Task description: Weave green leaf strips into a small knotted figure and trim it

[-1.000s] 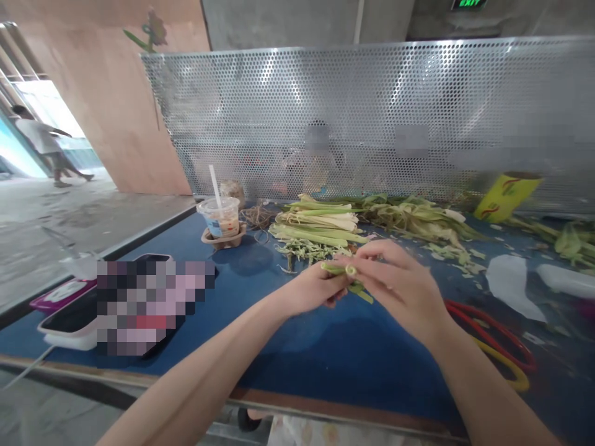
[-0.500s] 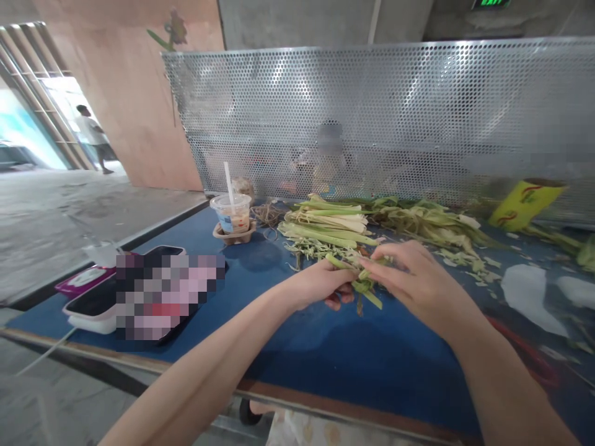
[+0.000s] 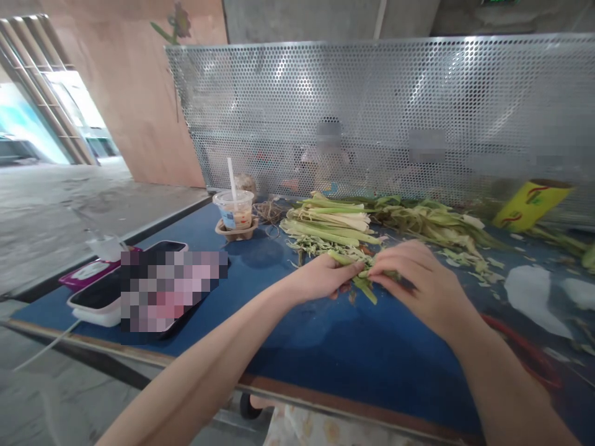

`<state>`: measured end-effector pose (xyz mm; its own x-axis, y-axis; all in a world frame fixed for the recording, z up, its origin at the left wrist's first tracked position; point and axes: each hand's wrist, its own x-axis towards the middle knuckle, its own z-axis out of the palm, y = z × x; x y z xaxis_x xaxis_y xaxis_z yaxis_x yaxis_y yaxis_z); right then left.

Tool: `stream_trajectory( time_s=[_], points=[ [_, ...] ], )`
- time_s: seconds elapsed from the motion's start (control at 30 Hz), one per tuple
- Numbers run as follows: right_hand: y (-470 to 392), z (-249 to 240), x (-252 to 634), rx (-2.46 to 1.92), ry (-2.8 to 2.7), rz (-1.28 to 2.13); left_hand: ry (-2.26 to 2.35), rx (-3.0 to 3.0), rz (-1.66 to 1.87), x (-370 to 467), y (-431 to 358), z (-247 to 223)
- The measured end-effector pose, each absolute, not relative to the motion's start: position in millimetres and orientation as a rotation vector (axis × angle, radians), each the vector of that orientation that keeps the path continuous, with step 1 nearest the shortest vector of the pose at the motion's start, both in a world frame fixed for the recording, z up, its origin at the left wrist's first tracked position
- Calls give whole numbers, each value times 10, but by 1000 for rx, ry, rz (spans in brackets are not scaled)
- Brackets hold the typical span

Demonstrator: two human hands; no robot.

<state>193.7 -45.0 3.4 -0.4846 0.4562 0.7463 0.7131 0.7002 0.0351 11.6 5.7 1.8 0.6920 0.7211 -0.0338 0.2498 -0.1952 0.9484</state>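
Note:
My left hand point(image 3: 320, 277) is closed around a short green plant stalk point(image 3: 367, 291), with the thumb lying along it. Close on its right, my right hand point(image 3: 416, 285) has its thumb and fingertips pinched together at the stalk's end; the exact bit between them is too small to make out. Just beyond both hands lies a bundle of pale green stalks point(image 3: 332, 218), with shredded green trimmings point(image 3: 320, 249) in front of it. The fingers of my left hand are partly hidden behind the stalk.
Limp leaves point(image 3: 423, 222) lie behind my right hand, beside a yellow roll point(image 3: 532, 205). White scraps point(image 3: 532, 294) and a red-handled tool point(image 3: 525, 350) are at the right. A drink cup point(image 3: 235, 210) and phones point(image 3: 100, 288) stand left. A perforated metal screen point(image 3: 372, 93) closes off the back.
My right hand's fingers have gone from stretched out over the stalk to pinched together at it. My left hand keeps its hold. The walking person at the far left has left the view.

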Motion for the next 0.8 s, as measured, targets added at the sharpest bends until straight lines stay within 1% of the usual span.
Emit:
stream_trajectory(
  time_s=[0.3, 0.43, 0.53, 0.8],
  points=[
    [-459, 25, 1911, -859, -2164, -329, 712, 1767, 508, 98, 39, 57],
    [-481, 36, 1944, -933, -2117, -257, 589, 1877, 424, 25, 30, 117],
    [-496, 50, 1966, -898, -2135, -241, 550, 1959, 359, -24, 41, 145],
    [-496, 109, 1970, -750, -2170, -10, 424, 1839, 213, -38, 70, 167]
  ],
)
